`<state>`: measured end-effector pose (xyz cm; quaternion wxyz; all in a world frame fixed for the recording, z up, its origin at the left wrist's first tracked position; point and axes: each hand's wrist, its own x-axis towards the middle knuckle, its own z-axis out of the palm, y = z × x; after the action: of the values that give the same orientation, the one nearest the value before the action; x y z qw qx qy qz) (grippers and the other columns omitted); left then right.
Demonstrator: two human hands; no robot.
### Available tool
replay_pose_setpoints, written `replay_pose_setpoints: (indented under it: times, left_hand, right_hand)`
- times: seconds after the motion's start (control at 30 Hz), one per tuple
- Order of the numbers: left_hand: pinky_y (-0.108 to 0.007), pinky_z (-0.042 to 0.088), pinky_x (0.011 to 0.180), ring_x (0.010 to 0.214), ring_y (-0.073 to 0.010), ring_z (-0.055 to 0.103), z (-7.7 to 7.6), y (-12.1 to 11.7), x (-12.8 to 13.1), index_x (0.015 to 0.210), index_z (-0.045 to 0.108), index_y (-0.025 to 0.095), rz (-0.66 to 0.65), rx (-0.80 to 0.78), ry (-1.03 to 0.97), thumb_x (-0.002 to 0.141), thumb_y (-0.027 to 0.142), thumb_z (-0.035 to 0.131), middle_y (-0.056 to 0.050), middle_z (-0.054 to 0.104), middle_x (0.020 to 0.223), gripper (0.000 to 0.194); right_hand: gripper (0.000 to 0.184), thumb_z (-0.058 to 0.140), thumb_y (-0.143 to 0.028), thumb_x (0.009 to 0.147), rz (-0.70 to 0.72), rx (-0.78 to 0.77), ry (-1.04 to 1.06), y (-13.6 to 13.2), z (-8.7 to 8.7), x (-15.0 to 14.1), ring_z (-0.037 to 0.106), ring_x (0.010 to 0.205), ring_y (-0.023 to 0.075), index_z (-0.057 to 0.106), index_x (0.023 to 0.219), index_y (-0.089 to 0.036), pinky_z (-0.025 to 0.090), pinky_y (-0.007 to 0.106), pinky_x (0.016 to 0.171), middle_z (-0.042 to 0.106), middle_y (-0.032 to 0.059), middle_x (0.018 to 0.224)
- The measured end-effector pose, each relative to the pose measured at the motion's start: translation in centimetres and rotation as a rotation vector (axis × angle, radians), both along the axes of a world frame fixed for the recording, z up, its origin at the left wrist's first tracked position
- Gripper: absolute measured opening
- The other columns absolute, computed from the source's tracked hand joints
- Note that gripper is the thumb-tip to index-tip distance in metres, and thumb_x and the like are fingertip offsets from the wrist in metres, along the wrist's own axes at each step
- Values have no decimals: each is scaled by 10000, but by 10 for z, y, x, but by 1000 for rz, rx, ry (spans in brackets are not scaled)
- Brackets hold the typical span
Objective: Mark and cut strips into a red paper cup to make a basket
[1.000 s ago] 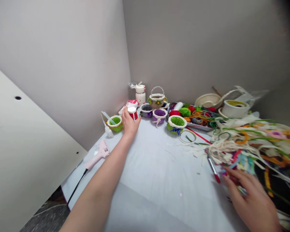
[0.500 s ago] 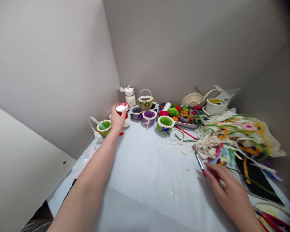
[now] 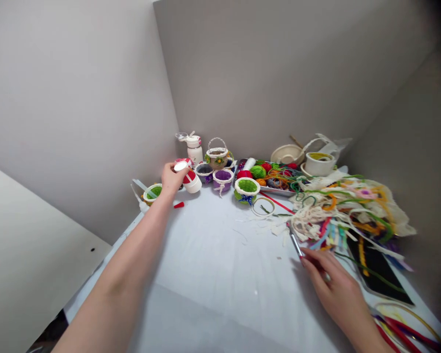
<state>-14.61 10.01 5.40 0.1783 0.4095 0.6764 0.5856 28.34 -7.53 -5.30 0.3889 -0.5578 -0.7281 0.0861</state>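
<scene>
Curls fingers of left hand (image 3: 173, 177) round tilted red-and-white cylinder (image 3: 190, 180) — meets slim silver-and-red tool (image 3: 296, 245) at near-closed fingertips of right hand (image 3: 336, 287), can't tell if gripping.

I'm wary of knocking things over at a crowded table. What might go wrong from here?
The container tilts in the left hand, close to the grey basket; a slip might bump it.

The slim tool has its far end by loose strands, so moving it could snag some.

The right hand is close to the strands too, and a sideways brush might scatter them.
</scene>
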Motion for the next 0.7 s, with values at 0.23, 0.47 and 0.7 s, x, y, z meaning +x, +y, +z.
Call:
replay_pose_setpoints:
  times: [0.23,0.47,0.7]
  left_hand:
    - [-335,543,742,850,-192,653,-10,-59,50,949,597,179,-279,-44,-460,730,476,676,-68,680,938,378]
    - [-300,522,765,784,-142,631,-73,-132,156,881,577,176,-537,-102,-934,691,454,771,-18,655,851,389]
    - [-299,491,810,820,-141,633,-82,-143,166,960,557,182,-645,-117,-963,701,394,798,-18,679,909,412]
  right_hand:
    - [217,605,-401,876,48,-148,218,-15,14,-26,670,913,221,695,1000,-246,543,327,796,697,65,994]
    - [347,655,-427,831,127,-277,484,-30,11,-62,660,917,208,685,1117,-234,564,305,760,643,107,1146]
    - [359,631,-457,850,93,-428,610,-29,10,-69,657,878,207,698,1092,-201,539,304,785,679,106,1085]
